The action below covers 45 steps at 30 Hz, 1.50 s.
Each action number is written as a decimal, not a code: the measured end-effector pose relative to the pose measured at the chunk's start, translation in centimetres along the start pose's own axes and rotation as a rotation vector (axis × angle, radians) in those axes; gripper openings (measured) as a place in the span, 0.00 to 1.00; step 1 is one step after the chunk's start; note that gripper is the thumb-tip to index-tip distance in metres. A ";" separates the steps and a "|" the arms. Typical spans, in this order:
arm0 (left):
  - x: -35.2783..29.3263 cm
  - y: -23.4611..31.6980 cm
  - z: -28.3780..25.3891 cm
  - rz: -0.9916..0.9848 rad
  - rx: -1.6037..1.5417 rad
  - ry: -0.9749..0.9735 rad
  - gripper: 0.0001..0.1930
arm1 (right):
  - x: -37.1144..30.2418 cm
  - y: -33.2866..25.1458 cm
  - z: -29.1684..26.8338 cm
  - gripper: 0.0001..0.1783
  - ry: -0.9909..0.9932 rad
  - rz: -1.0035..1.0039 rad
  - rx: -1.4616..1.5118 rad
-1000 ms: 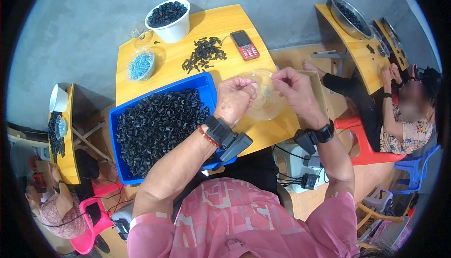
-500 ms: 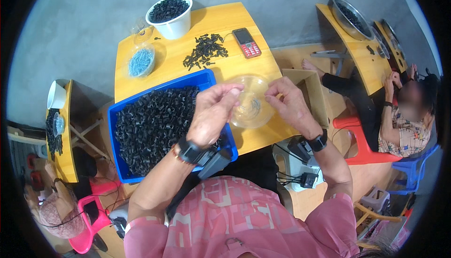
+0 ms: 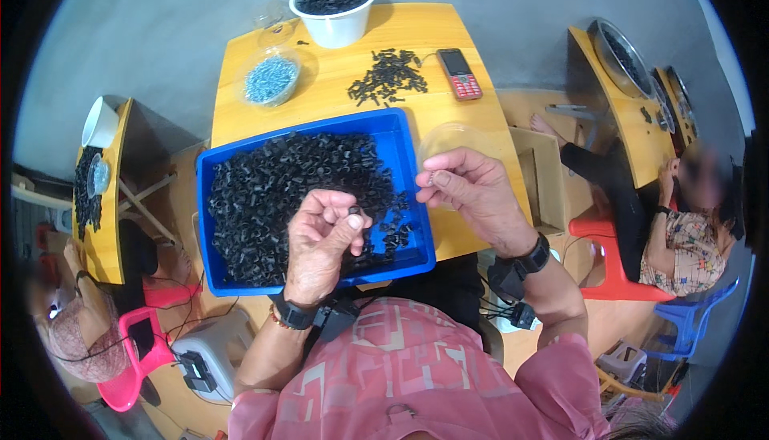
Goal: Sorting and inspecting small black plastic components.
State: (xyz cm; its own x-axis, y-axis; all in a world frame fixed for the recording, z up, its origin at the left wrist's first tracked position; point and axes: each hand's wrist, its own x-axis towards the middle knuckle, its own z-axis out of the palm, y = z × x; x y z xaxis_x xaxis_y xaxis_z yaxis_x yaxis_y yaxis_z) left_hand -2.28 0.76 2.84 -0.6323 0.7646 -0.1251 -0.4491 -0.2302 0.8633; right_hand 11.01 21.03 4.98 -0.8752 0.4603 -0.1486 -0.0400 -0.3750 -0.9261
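Observation:
My left hand (image 3: 319, 240) is over the front of the blue bin (image 3: 406, 151), pinching a small black plastic piece (image 3: 354, 211) between thumb and forefinger. Many similar short, hollow-looking black pieces (image 3: 272, 191) fill the bin. To its right, my right hand (image 3: 473, 193) has thumb and forefinger pressed together. Something tiny may be between those fingertips, too small to name. Behind that hand, a clear round plastic bowl (image 3: 456, 137) sits on the yellow table (image 3: 320, 95), partly hidden by the hand.
Farther back stand a white tub (image 3: 336, 27) of black parts and a clear bowl (image 3: 272, 79) of light-blue pieces. A loose pile of black parts (image 3: 388, 76) lies by a red phone (image 3: 459, 74). A cardboard box (image 3: 541, 175) adjoins the table's right side. People sit at both sides.
My left hand has moved from the clear bowl to above the blue bin and now pinches a black piece. My right hand has stayed near the bowl. The whole view has shifted.

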 end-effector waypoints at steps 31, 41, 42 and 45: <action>0.4 -0.3 -1.3 -0.076 -0.025 0.042 0.07 | 1.6 3.0 6.6 0.09 -0.103 -0.515 -0.715; 0.1 0.2 -1.4 -0.079 -0.051 0.010 0.05 | 1.4 1.9 7.0 0.12 -0.185 -0.723 -0.857; 0.0 0.2 -1.6 -0.079 -0.051 0.010 0.05 | 1.4 1.8 7.0 0.16 -0.246 -0.823 -0.898; -0.1 0.0 -2.0 -0.074 -0.014 0.009 0.05 | 0.7 2.0 7.6 0.22 -0.230 -0.837 -1.034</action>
State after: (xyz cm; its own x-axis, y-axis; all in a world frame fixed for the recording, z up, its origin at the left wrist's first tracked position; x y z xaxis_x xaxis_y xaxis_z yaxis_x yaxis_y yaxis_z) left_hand -3.49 -0.55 1.89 -0.6030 0.7741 -0.1927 -0.5037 -0.1821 0.8445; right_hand 6.67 14.47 5.66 -0.8314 0.0683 0.5515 -0.3078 0.7696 -0.5594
